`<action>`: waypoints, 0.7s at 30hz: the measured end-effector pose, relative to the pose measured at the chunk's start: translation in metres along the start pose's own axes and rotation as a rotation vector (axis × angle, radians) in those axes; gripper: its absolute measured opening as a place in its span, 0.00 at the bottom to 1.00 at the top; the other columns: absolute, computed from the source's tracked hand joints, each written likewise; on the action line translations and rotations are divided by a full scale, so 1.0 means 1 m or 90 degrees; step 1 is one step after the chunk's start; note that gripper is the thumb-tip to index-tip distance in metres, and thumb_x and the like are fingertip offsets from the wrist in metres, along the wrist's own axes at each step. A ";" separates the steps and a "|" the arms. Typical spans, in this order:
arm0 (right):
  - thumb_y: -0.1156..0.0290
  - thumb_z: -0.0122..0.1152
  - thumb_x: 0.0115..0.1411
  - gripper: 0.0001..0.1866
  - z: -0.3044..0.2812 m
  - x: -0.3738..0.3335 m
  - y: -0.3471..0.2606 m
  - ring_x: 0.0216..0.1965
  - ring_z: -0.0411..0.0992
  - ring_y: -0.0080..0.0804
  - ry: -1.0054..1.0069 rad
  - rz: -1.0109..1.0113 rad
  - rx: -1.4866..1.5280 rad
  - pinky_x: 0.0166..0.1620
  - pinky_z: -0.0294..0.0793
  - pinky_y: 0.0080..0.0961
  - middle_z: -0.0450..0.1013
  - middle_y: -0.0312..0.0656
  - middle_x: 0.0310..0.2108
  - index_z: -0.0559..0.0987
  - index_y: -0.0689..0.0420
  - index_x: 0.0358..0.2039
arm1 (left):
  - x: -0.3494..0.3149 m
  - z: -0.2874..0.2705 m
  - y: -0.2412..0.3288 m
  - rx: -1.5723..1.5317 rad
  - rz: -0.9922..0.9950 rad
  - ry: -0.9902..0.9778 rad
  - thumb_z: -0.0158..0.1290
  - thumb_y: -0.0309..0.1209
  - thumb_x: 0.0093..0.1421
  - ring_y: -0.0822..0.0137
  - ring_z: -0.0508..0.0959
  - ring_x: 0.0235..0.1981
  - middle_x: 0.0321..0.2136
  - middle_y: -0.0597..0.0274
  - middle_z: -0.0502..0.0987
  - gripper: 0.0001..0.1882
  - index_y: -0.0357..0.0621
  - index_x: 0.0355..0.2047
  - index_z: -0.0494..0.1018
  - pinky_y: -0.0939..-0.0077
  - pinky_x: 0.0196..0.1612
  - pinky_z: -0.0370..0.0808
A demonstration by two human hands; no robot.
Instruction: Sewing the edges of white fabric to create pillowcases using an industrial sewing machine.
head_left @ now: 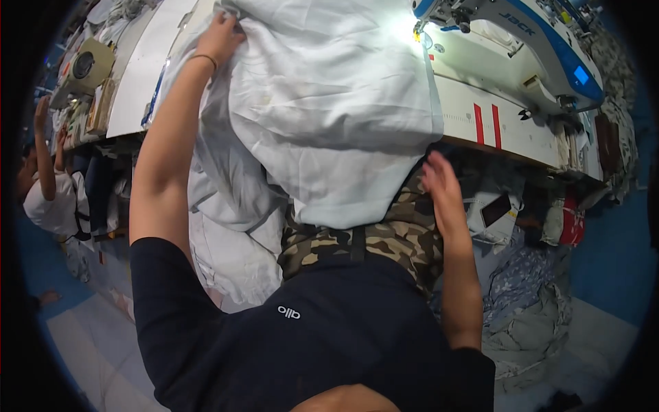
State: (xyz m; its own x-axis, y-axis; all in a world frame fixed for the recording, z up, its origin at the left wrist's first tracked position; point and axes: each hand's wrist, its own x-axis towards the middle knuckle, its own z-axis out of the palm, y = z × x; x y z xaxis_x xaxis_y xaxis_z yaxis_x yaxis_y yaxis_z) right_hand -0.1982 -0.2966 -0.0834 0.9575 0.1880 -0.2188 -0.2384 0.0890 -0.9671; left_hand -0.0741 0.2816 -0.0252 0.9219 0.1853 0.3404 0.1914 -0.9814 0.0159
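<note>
The person's left hand [221, 36] reaches up and forward onto a large bundle of white fabric [329, 103]. Its fingers are curled into the top edge of the cloth, gripping a fold of it; a thin band circles the wrist just below. The fabric spreads to the right of those fingers across the white bench [508, 127] and spills over the bench's near edge, hanging down onto the person's lap, where camouflage-patterned trousers [384, 237] show beneath it.

The right hand [439, 184] is held below the bench edge, just right of the hanging cloth. Its fingers are stretched out and loosely spread, holding nothing; whether they brush the fabric's edge cannot be told.

Beyond and to the right of the right fingers, a white and blue sewing machine [528, 48] stands on the bench, with a bright lamp lit at its needle end beside the cloth. Two red stripes mark the bench surface under it. Further crumpled cloth [528, 316] lies on the floor to the right. Far left of the left fingers, another person [51, 192] in a white top raises an arm.
</note>
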 end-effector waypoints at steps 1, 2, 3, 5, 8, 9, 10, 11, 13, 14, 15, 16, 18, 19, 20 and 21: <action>0.67 0.60 0.71 0.21 0.004 0.018 0.001 0.54 0.74 0.31 -0.001 0.008 -0.003 0.57 0.72 0.29 0.71 0.44 0.60 0.72 0.62 0.60 | -0.006 -0.017 0.011 0.035 -0.003 0.023 0.60 0.38 0.64 0.45 0.76 0.58 0.64 0.44 0.67 0.28 0.45 0.63 0.71 0.58 0.61 0.73; 0.68 0.62 0.69 0.21 0.021 0.040 0.000 0.54 0.74 0.30 -0.100 0.024 -0.025 0.57 0.72 0.28 0.74 0.43 0.58 0.73 0.64 0.59 | -0.020 -0.021 -0.037 0.037 0.067 0.173 0.62 0.31 0.62 0.49 0.80 0.51 0.59 0.47 0.73 0.23 0.46 0.58 0.75 0.61 0.54 0.77; 0.69 0.63 0.68 0.21 0.022 0.047 0.003 0.54 0.74 0.28 -0.150 0.039 -0.050 0.58 0.71 0.27 0.76 0.43 0.56 0.75 0.66 0.57 | -0.025 -0.032 -0.007 -0.076 0.065 0.171 0.61 0.28 0.63 0.55 0.81 0.47 0.55 0.50 0.75 0.20 0.45 0.56 0.77 0.65 0.51 0.78; 0.71 0.65 0.66 0.18 0.031 0.024 0.003 0.52 0.75 0.25 -0.117 0.117 0.012 0.57 0.71 0.27 0.79 0.40 0.50 0.78 0.67 0.52 | -0.049 -0.091 0.089 -0.305 0.119 0.097 0.60 0.24 0.61 0.59 0.83 0.43 0.51 0.53 0.78 0.20 0.46 0.55 0.77 0.68 0.45 0.80; 0.72 0.63 0.66 0.14 0.038 -0.031 -0.004 0.41 0.75 0.21 -0.216 0.206 0.072 0.44 0.72 0.19 0.79 0.36 0.44 0.79 0.63 0.51 | -0.156 -0.140 0.197 -0.624 0.246 -0.107 0.59 0.16 0.59 0.66 0.84 0.36 0.42 0.57 0.80 0.20 0.43 0.52 0.77 0.72 0.37 0.82; 0.73 0.62 0.67 0.14 0.035 -0.049 -0.001 0.39 0.75 0.20 -0.222 0.253 0.129 0.41 0.71 0.18 0.79 0.36 0.43 0.79 0.63 0.51 | -0.185 -0.147 0.231 -0.667 0.297 -0.163 0.60 0.18 0.58 0.62 0.84 0.35 0.41 0.55 0.79 0.17 0.41 0.48 0.77 0.69 0.35 0.81; 0.74 0.61 0.67 0.13 0.034 -0.064 0.000 0.38 0.75 0.19 -0.239 0.303 0.189 0.39 0.71 0.18 0.79 0.37 0.43 0.79 0.62 0.51 | -0.216 -0.151 0.252 -0.671 0.273 -0.233 0.62 0.21 0.59 0.55 0.81 0.34 0.42 0.52 0.78 0.19 0.38 0.51 0.76 0.64 0.37 0.80; 0.75 0.58 0.69 0.12 0.034 -0.074 -0.004 0.39 0.76 0.21 -0.266 0.315 0.230 0.39 0.74 0.20 0.79 0.37 0.43 0.78 0.62 0.51 | -0.237 -0.144 0.271 -0.646 0.265 -0.258 0.62 0.26 0.60 0.52 0.81 0.34 0.40 0.52 0.77 0.18 0.39 0.51 0.74 0.62 0.36 0.79; 0.74 0.57 0.70 0.11 0.028 -0.078 -0.004 0.39 0.76 0.20 -0.273 0.333 0.243 0.40 0.74 0.20 0.80 0.37 0.42 0.79 0.62 0.50 | -0.263 -0.122 0.293 -0.622 0.256 -0.287 0.61 0.30 0.62 0.50 0.81 0.33 0.38 0.52 0.76 0.19 0.39 0.51 0.73 0.60 0.35 0.79; 0.72 0.57 0.71 0.10 0.024 -0.080 -0.003 0.39 0.76 0.20 -0.277 0.344 0.256 0.41 0.74 0.19 0.80 0.38 0.41 0.80 0.62 0.48 | -0.272 -0.113 0.300 -0.572 0.254 -0.321 0.61 0.33 0.62 0.48 0.80 0.33 0.37 0.52 0.76 0.18 0.40 0.49 0.72 0.59 0.35 0.79; 0.72 0.57 0.71 0.10 0.020 -0.079 -0.002 0.39 0.76 0.20 -0.276 0.346 0.260 0.41 0.74 0.19 0.80 0.38 0.41 0.80 0.62 0.48 | -0.280 -0.104 0.305 -0.522 0.254 -0.356 0.60 0.36 0.63 0.47 0.80 0.33 0.36 0.53 0.76 0.17 0.41 0.48 0.71 0.58 0.34 0.78; 0.71 0.56 0.72 0.11 0.015 -0.076 0.001 0.39 0.76 0.21 -0.291 0.342 0.203 0.42 0.75 0.20 0.80 0.39 0.42 0.79 0.62 0.49 | -0.288 -0.096 0.309 -0.519 0.254 -0.359 0.60 0.36 0.63 0.47 0.80 0.33 0.36 0.53 0.76 0.17 0.41 0.48 0.71 0.58 0.34 0.78; 0.66 0.58 0.72 0.18 0.006 -0.070 0.002 0.41 0.76 0.22 -0.266 0.318 0.053 0.46 0.75 0.19 0.79 0.40 0.42 0.75 0.65 0.56 | -0.300 -0.086 0.316 -0.438 0.293 -0.385 0.59 0.37 0.62 0.50 0.80 0.32 0.35 0.54 0.75 0.15 0.41 0.43 0.71 0.57 0.34 0.77; 0.64 0.59 0.72 0.22 0.006 -0.067 0.000 0.44 0.76 0.25 -0.185 0.241 0.003 0.48 0.75 0.22 0.78 0.42 0.45 0.71 0.66 0.60 | -0.303 -0.082 0.320 -0.430 0.294 -0.385 0.59 0.37 0.62 0.50 0.80 0.32 0.35 0.54 0.75 0.15 0.41 0.43 0.71 0.57 0.34 0.77; 0.62 0.59 0.72 0.27 0.009 -0.062 -0.002 0.46 0.76 0.27 -0.103 0.165 -0.045 0.51 0.75 0.24 0.77 0.44 0.47 0.68 0.67 0.63 | -0.307 -0.079 0.323 -0.394 0.338 -0.369 0.59 0.36 0.61 0.52 0.80 0.32 0.34 0.55 0.75 0.14 0.42 0.42 0.72 0.59 0.34 0.77; 0.58 0.66 0.67 0.37 0.010 -0.052 0.003 0.53 0.73 0.39 -0.041 0.091 -0.026 0.56 0.73 0.34 0.70 0.53 0.56 0.62 0.67 0.67 | -0.308 -0.077 0.326 -0.359 0.386 -0.355 0.59 0.36 0.61 0.55 0.80 0.32 0.33 0.57 0.75 0.14 0.42 0.42 0.72 0.61 0.35 0.77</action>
State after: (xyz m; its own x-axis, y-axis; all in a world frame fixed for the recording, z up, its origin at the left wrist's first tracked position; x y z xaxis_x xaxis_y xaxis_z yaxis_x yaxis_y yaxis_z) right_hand -0.2499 -0.2962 -0.0732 0.9013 0.2587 -0.3475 -0.3640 0.0173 -0.9312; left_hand -0.3215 -0.0996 -0.0525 0.8650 -0.4994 -0.0491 -0.4182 -0.7715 0.4794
